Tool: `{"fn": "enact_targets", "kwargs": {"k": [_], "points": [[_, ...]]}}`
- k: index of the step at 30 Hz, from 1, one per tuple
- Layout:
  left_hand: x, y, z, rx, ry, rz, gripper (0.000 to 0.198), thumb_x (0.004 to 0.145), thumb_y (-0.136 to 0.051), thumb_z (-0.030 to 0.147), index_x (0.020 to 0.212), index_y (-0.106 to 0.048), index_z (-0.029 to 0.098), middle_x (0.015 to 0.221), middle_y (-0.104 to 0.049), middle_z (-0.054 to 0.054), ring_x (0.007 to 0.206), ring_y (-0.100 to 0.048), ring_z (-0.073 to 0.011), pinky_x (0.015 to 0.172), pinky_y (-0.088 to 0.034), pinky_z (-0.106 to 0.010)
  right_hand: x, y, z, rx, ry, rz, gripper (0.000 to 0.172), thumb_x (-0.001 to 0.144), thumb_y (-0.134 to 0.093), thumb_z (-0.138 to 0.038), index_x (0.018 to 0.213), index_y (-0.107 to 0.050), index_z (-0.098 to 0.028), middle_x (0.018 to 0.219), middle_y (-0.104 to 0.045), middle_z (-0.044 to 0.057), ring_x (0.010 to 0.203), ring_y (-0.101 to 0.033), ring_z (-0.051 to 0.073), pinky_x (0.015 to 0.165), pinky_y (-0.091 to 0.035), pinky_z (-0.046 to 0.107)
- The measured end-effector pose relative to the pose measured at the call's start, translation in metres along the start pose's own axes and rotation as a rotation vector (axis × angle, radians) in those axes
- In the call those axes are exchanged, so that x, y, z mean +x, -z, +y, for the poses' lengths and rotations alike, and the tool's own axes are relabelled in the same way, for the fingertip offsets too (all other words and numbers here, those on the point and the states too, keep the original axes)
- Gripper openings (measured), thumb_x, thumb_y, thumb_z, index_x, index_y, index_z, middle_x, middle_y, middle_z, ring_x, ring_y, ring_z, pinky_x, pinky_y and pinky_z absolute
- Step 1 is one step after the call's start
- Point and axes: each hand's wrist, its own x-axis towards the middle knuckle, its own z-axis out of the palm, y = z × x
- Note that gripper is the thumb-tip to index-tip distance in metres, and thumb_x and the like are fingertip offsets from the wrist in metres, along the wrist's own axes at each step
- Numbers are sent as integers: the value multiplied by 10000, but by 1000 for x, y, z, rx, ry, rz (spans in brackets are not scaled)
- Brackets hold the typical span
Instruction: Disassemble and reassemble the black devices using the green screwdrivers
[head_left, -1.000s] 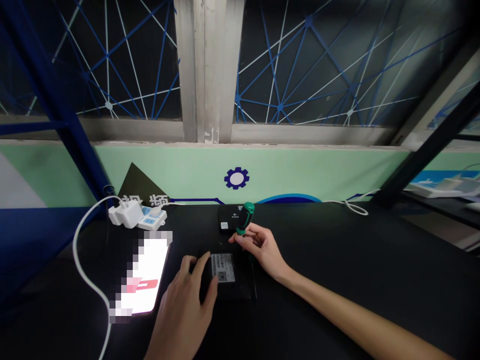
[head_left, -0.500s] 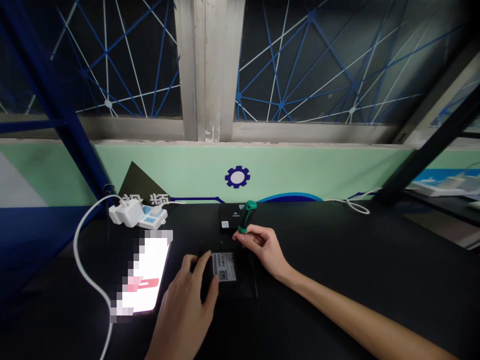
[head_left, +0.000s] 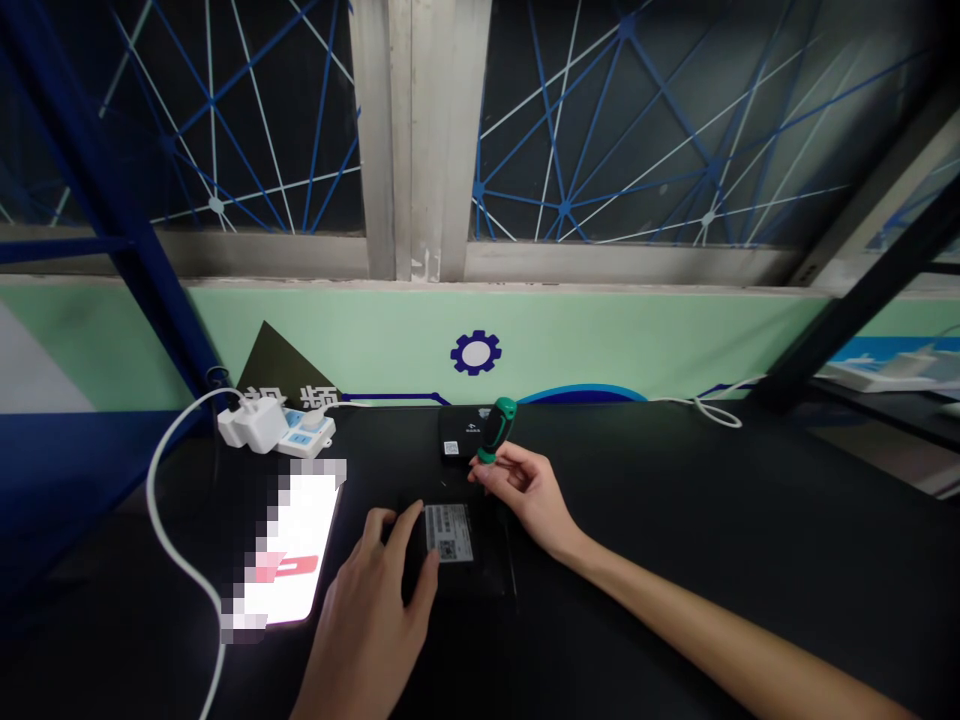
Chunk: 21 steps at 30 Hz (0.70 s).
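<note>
A black box (head_left: 486, 575) with a white printed label (head_left: 448, 533) lies on the dark table in front of me. My left hand (head_left: 386, 590) grips its left side, the thumb and index finger apart at the label's edge. In my right hand (head_left: 529, 490) is a screwdriver (head_left: 497, 430) with a green and black handle. Thumb and fingers pinch it low on the handle, which stands nearly upright, leaning slightly right. The screwdriver's lower end is hidden in the dark by the box's upper right corner.
Behind the screwdriver lies a second flat black box (head_left: 457, 440) with a small white code sticker. To the left are a lit phone (head_left: 300, 540), partly pixelated, a white power strip (head_left: 304, 437) with plugs, and a white cable (head_left: 172, 548). Another white cable (head_left: 718, 413) lies along the wall.
The screwdriver's handle has tilted slightly to the right and risen a little in view. My left hand and the labelled box have hardly moved.
</note>
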Motion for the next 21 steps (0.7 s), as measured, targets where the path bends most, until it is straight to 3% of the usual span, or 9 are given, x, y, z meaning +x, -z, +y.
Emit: {"fn": "enact_targets", "kwargs": {"k": [9,21], "points": [[0,1,1,0,10,1,463,1002,-332,372,1394,-527,222,1208,-580,-101,868,-687,-202,704,-516,-304,0,0,0,34,-30,19,375,765,-816,-486,727,-574,-202,740,-749,60,727,-710,206,674,-519,304],[-1,0,1,-11,11,-3,483,1004,-308,383,1412,-509,219,1215,-573,-108,830,-687,-198,679,-526,-310,0,-1,-7,-17,-22,-16,364,780,-783,-531,751,-677,-183,752,-730,58,620,-624,162,596,-486,283]]}}
